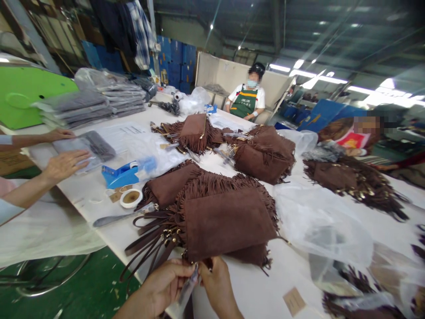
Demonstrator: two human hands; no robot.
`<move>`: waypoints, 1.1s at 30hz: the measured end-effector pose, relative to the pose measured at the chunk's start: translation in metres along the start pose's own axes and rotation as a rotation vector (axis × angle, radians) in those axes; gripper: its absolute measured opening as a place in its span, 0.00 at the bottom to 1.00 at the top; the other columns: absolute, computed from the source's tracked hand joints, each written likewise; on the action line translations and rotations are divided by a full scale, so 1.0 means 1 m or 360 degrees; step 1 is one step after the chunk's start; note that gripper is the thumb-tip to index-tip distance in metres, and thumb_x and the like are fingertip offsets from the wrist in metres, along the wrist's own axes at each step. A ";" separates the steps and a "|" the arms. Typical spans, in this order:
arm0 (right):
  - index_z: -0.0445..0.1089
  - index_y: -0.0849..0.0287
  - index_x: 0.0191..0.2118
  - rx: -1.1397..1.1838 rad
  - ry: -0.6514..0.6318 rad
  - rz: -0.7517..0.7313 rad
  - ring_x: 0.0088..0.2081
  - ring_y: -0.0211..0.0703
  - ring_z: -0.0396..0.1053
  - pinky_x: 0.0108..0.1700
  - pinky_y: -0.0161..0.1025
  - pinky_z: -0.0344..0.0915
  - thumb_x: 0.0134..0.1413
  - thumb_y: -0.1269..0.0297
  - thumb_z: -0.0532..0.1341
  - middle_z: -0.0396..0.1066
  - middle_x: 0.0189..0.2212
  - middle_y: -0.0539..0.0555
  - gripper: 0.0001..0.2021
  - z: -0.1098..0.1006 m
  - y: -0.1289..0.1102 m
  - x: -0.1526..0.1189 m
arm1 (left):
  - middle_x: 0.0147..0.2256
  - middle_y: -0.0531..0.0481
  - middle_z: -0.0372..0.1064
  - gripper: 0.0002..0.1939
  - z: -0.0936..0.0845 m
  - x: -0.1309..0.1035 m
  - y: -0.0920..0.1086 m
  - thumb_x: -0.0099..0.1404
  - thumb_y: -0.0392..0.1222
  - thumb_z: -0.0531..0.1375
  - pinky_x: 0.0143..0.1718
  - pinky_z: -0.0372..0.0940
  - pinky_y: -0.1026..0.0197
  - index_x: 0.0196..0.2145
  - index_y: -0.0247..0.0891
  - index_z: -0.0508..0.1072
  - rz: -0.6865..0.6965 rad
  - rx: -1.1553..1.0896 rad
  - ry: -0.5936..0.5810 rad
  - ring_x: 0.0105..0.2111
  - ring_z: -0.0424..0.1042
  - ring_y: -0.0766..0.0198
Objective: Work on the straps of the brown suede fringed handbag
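Note:
At the table's near edge, my left hand (164, 285) pinches a metal clasp in a clear plastic sleeve (188, 285). My right hand (217, 285) is closed beside it, its fingertips meeting the same clasp and partly hidden. Just beyond both hands lies a brown fringed suede bag (229, 219), on top of other brown bags. Dark brown straps (151, 239) with gold-coloured hardware trail off its left side.
Left of the bags are a roll of tape (130, 197) and a blue tape dispenser (121, 175). More brown bags (262, 155) lie farther back. A co-worker's hands (66, 164) press a plastic-wrapped grey item at left. Clear plastic bags (322, 226) lie right.

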State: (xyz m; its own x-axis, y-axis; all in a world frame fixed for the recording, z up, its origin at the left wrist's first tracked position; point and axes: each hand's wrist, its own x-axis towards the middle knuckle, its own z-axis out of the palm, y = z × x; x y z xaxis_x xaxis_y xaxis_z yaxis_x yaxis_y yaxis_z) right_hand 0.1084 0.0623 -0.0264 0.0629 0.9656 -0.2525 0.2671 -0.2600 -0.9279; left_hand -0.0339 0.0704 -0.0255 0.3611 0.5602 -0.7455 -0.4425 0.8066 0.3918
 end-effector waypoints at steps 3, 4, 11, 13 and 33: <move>0.73 0.62 0.34 0.0108 0.0035 -0.0024 0.32 0.46 0.71 0.32 0.36 0.65 0.51 0.68 0.56 0.74 0.29 0.55 0.09 0.002 -0.006 -0.003 | 0.23 0.48 0.75 0.05 0.001 -0.002 -0.002 0.50 0.30 0.66 0.26 0.67 0.68 0.28 0.30 0.75 -0.0013 -0.0030 0.0042 0.24 0.74 0.64; 0.73 0.62 0.34 0.0118 0.0063 -0.0030 0.32 0.46 0.70 0.33 0.36 0.64 0.51 0.68 0.56 0.75 0.29 0.54 0.09 0.004 -0.006 -0.004 | 0.23 0.48 0.75 0.05 0.001 -0.003 -0.002 0.51 0.29 0.66 0.26 0.67 0.68 0.28 0.30 0.75 -0.0024 -0.0044 0.0055 0.24 0.74 0.64; 0.71 0.61 0.36 0.0119 0.0218 -0.0073 0.32 0.44 0.67 0.34 0.36 0.62 0.53 0.67 0.55 0.73 0.29 0.54 0.08 0.013 0.001 -0.005 | 0.25 0.49 0.75 0.09 -0.002 0.001 -0.008 0.49 0.31 0.66 0.26 0.67 0.68 0.31 0.33 0.75 0.0015 -0.0089 0.0072 0.24 0.73 0.66; 0.70 0.61 0.36 0.0190 0.0149 -0.0040 0.30 0.43 0.66 0.32 0.35 0.62 0.54 0.65 0.56 0.71 0.27 0.52 0.08 0.012 0.005 -0.007 | 0.26 0.48 0.75 0.11 -0.003 0.000 -0.008 0.48 0.32 0.67 0.30 0.68 0.64 0.32 0.32 0.75 0.0135 -0.0069 0.0022 0.25 0.73 0.63; 0.68 0.60 0.27 0.0177 -0.0026 0.0032 0.23 0.36 0.57 0.24 0.32 0.54 0.53 0.56 0.59 0.64 0.21 0.48 0.12 0.008 0.002 -0.020 | 0.24 0.52 0.69 0.07 0.011 -0.014 -0.035 0.56 0.44 0.62 0.32 0.63 0.64 0.25 0.40 0.70 0.1068 0.0638 0.0609 0.29 0.68 0.60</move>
State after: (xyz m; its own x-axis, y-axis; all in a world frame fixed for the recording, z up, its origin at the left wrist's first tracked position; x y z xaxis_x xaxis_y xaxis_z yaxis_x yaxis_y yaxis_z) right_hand 0.0997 0.0419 -0.0257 0.0513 0.9602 -0.2747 0.1577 -0.2794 -0.9471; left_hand -0.0144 0.0364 -0.0228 -0.2053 0.8974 -0.3906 -0.1147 0.3743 0.9202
